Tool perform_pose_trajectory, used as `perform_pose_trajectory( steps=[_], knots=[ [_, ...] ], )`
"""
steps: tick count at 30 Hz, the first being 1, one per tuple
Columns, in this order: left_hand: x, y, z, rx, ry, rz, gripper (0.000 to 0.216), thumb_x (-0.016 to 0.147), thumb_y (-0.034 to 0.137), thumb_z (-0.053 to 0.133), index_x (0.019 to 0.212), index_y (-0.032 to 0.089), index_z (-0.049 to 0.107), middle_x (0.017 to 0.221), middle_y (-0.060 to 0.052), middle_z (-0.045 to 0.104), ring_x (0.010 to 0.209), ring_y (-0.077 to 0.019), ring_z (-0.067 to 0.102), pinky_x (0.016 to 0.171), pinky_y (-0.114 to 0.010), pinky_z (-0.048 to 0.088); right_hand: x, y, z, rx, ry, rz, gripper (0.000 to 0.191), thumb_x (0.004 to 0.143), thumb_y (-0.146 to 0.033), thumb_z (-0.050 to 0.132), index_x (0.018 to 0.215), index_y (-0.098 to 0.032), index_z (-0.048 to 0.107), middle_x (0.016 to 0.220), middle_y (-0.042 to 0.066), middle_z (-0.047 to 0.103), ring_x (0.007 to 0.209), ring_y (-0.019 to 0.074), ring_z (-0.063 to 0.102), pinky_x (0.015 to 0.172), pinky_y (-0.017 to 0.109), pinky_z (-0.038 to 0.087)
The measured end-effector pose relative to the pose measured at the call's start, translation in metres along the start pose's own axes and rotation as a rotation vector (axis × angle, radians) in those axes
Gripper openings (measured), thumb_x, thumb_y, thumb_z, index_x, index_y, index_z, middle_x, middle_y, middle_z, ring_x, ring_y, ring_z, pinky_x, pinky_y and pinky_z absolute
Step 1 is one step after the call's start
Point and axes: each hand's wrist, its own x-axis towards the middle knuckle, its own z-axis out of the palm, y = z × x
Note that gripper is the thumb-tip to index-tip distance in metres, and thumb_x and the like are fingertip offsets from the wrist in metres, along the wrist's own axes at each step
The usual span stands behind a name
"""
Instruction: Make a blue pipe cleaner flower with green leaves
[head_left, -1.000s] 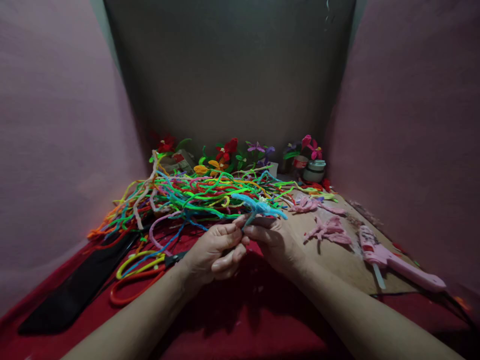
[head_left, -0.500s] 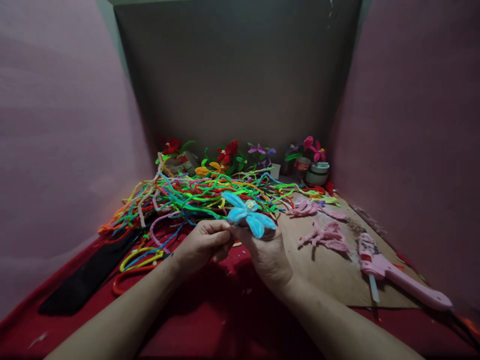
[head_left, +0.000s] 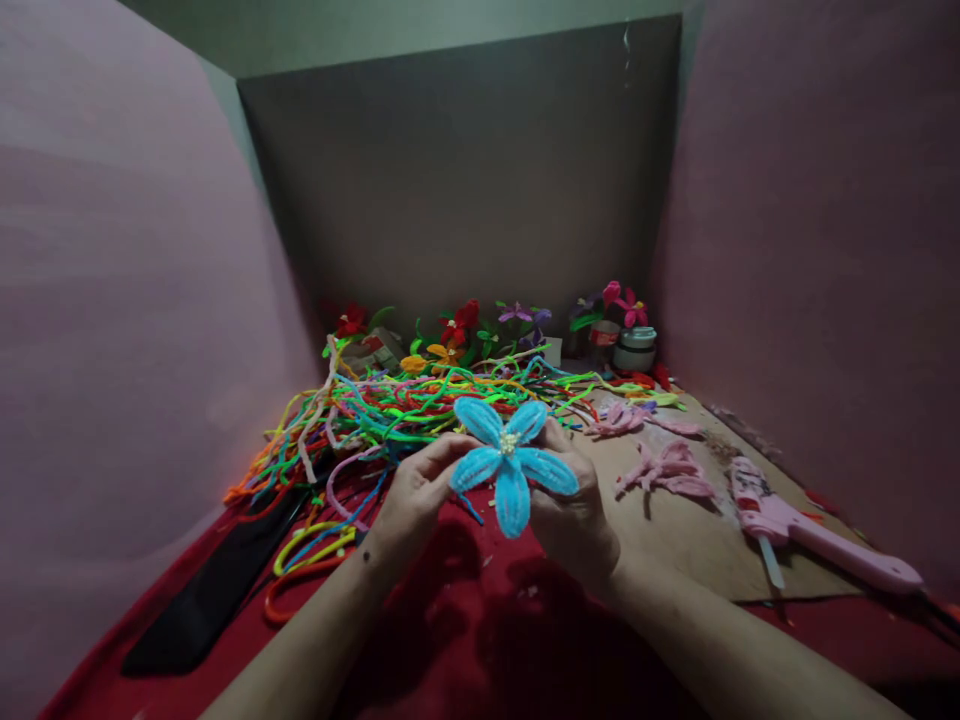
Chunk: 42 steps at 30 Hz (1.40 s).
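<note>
Light-blue five-petal pipe-cleaner flower [head_left: 510, 463] was held up above the red cloth [head_left: 465, 650], face toward the camera. Left hand [head_left: 415, 490] pinched its left petal; right hand [head_left: 581, 510] had fingers closed behind the right petals. Stem, if any, was hidden. Petals and pale centre looked formed, so shaping seemed mostly done; couldn't tell what was left at the back. Room was tight: tangled multicolour pipe-cleaner pile [head_left: 390, 400] just beyond the hands, yellow-and-orange-handled scissors [head_left: 307, 560] near the left wrist. Pink fuzzy pieces [head_left: 667, 470] and pink glue gun [head_left: 817, 535] lay on the brown cardboard sheet [head_left: 697, 545] at right. Open cloth only nearest the person.
</note>
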Motion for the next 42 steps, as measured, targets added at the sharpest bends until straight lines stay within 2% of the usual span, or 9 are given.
perform_pose_trajectory(
  steps=[2, 7, 9, 13, 18, 25, 31, 36, 42],
  knots=[
    [-0.002, 0.005, -0.006, 0.003, 0.041, 0.049, 0.016, 0.075, 0.03, 0.062, 0.084, 0.016, 0.063, 0.078, -0.002, 0.06, 0.072, -0.0141, 0.053, 0.068, -0.023, 0.041, 0.008, -0.001, -0.003, -0.076, 0.033, -0.09, 0.022, 0.08, -0.017, 0.053, 0.058, -0.019, 0.054, 0.076, 0.003, 0.059, 0.076, 0.0167, 0.05, 0.073, 0.034, 0.041],
    [-0.01, 0.012, -0.001, -0.109, -0.208, 0.071, 0.03, 0.072, 0.043, 0.061, 0.07, 0.013, 0.061, 0.069, -0.003, 0.053, 0.066, -0.0134, 0.045, 0.063, -0.025, 0.036, 0.016, 0.003, -0.004, -0.319, 0.022, -0.274, 0.017, 0.079, -0.016, 0.055, 0.063, -0.019, 0.06, 0.076, 0.004, 0.062, 0.076, 0.0181, 0.047, 0.071, 0.034, 0.038],
    [-0.012, 0.011, 0.007, -0.159, -0.196, 0.033, 0.03, 0.071, 0.041, 0.063, 0.062, 0.013, 0.058, 0.061, 0.0, 0.047, 0.059, -0.0103, 0.039, 0.058, -0.023, 0.033, 0.013, 0.005, -0.002, -0.372, 0.005, -0.292, 0.017, 0.078, -0.017, 0.057, 0.061, -0.02, 0.06, 0.073, 0.004, 0.063, 0.075, 0.0186, 0.046, 0.069, 0.034, 0.038],
    [-0.011, 0.007, 0.02, -0.239, -0.097, -0.091, 0.019, 0.065, 0.03, 0.071, 0.064, 0.013, 0.062, 0.056, 0.003, 0.044, 0.054, -0.0066, 0.033, 0.054, -0.021, 0.029, 0.004, 0.01, 0.003, -0.361, -0.007, -0.227, 0.02, 0.078, -0.016, 0.053, 0.06, -0.019, 0.059, 0.073, 0.004, 0.062, 0.074, 0.0187, 0.047, 0.068, 0.034, 0.038],
    [-0.009, 0.007, 0.025, -0.217, -0.065, -0.116, 0.017, 0.062, 0.027, 0.074, 0.07, 0.013, 0.069, 0.055, 0.004, 0.045, 0.053, -0.0054, 0.032, 0.051, -0.02, 0.027, -0.002, 0.012, 0.006, -0.331, -0.006, -0.139, 0.024, 0.079, -0.023, 0.056, 0.055, -0.02, 0.056, 0.07, 0.004, 0.061, 0.073, 0.0192, 0.047, 0.067, 0.034, 0.039],
    [-0.009, 0.012, 0.012, -0.268, -0.07, -0.172, 0.027, 0.061, 0.034, 0.074, 0.074, 0.015, 0.06, 0.054, 0.005, 0.046, 0.044, -0.0034, 0.029, 0.042, -0.018, 0.022, -0.004, 0.015, -0.002, -0.332, -0.044, -0.09, 0.017, 0.077, -0.016, 0.056, 0.061, -0.021, 0.061, 0.075, 0.004, 0.062, 0.078, 0.0201, 0.048, 0.07, 0.035, 0.039],
    [-0.004, 0.017, 0.005, -0.343, -0.051, -0.181, 0.03, 0.072, 0.035, 0.067, 0.063, 0.015, 0.048, 0.047, 0.008, 0.033, 0.04, -0.0018, 0.024, 0.04, -0.016, 0.018, -0.004, 0.014, -0.003, -0.288, -0.038, -0.062, 0.015, 0.077, -0.015, 0.058, 0.062, -0.02, 0.062, 0.076, 0.004, 0.062, 0.078, 0.0194, 0.049, 0.071, 0.035, 0.04],
    [0.0, 0.011, 0.002, -0.365, -0.004, -0.178, 0.028, 0.072, 0.033, 0.068, 0.065, 0.014, 0.049, 0.047, 0.008, 0.035, 0.04, -0.0014, 0.027, 0.041, -0.015, 0.021, -0.006, 0.01, 0.001, -0.175, -0.043, 0.008, 0.012, 0.076, -0.014, 0.059, 0.069, -0.021, 0.066, 0.079, 0.004, 0.063, 0.079, 0.0185, 0.052, 0.072, 0.034, 0.042],
    [0.001, 0.003, 0.002, -0.441, -0.058, -0.299, 0.027, 0.072, 0.035, 0.067, 0.069, 0.014, 0.05, 0.05, 0.006, 0.039, 0.04, -0.0017, 0.03, 0.039, -0.014, 0.024, -0.008, 0.011, 0.006, -0.03, -0.003, 0.079, 0.017, 0.077, -0.018, 0.059, 0.061, -0.021, 0.064, 0.08, 0.004, 0.063, 0.078, 0.0171, 0.054, 0.069, 0.031, 0.045]
  ],
)
